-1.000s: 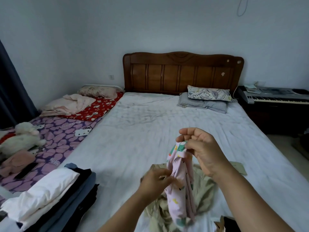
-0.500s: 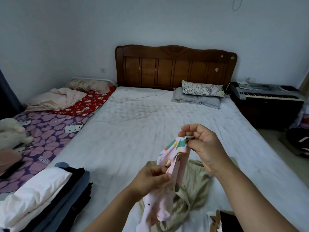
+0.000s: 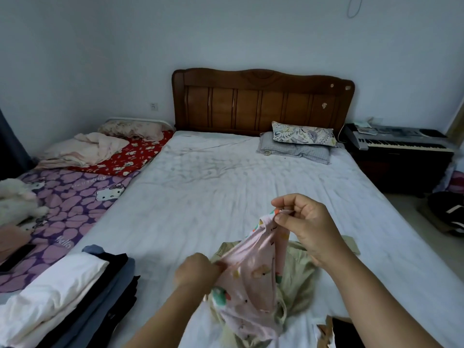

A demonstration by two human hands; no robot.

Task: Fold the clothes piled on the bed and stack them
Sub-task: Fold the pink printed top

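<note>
A small pink printed garment (image 3: 251, 277) hangs above the near end of the bed (image 3: 213, 192). My right hand (image 3: 305, 224) pinches its upper edge, raised. My left hand (image 3: 197, 272) grips its edge lower and to the left, so the cloth stretches between them. Under it lies a crumpled beige garment (image 3: 296, 277) on the sheet. A stack of folded clothes (image 3: 62, 297), white on top of dark and blue pieces, sits at the bed's near left corner.
Two pillows (image 3: 298, 141) lie by the wooden headboard (image 3: 261, 101). A lower bed with purple and red covers (image 3: 70, 197) adjoins on the left. A keyboard (image 3: 399, 141) stands at the right. A dark item with a brown patch (image 3: 334, 332) lies at the near right edge.
My hands have moved apart: the left has gone down and left along the garment, pulling the pink cloth out wider. The view has shifted slightly right.
</note>
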